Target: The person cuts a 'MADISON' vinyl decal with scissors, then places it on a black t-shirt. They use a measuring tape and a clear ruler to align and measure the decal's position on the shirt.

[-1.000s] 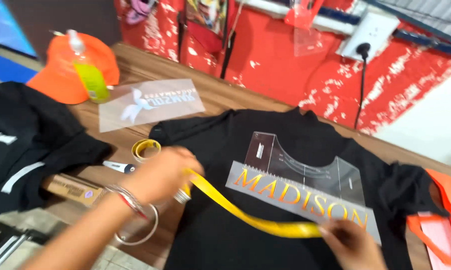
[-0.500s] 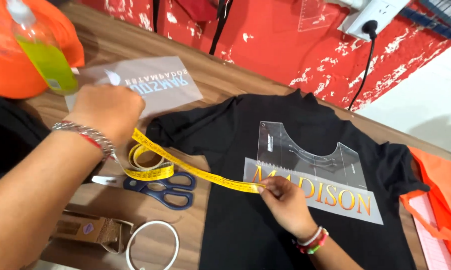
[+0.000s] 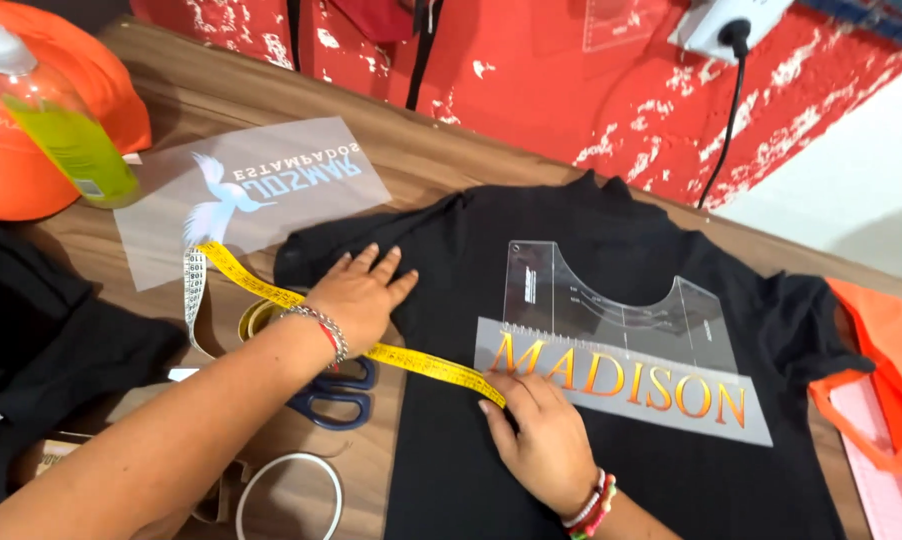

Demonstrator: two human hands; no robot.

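**Tape stretched across the black shirt**

My left hand [image 3: 356, 297] lies flat on the black shirt [image 3: 621, 250], fingers [image 3: 376, 262] spread and pointing away from me, palm pressing down on the yellow measuring tape [image 3: 421, 362]. The tape runs out from under that palm on both sides: one way it goes back over the desk [image 3: 441, 165] toward the clear printed sheet [image 3: 271, 190], the other way it slants across the shirt to my right hand [image 3: 543, 435]. My right fingers [image 3: 499, 392] are close together, their tips pinning the tape's end just at the left edge of the lettered transfer strip [image 3: 621, 385]. A clear curved ruler [image 3: 611, 310] lies on the shirt just beyond those fingertips, touching the strip's upper edge. Blue scissors [image 3: 333, 400] sit on the desk under my left wrist.
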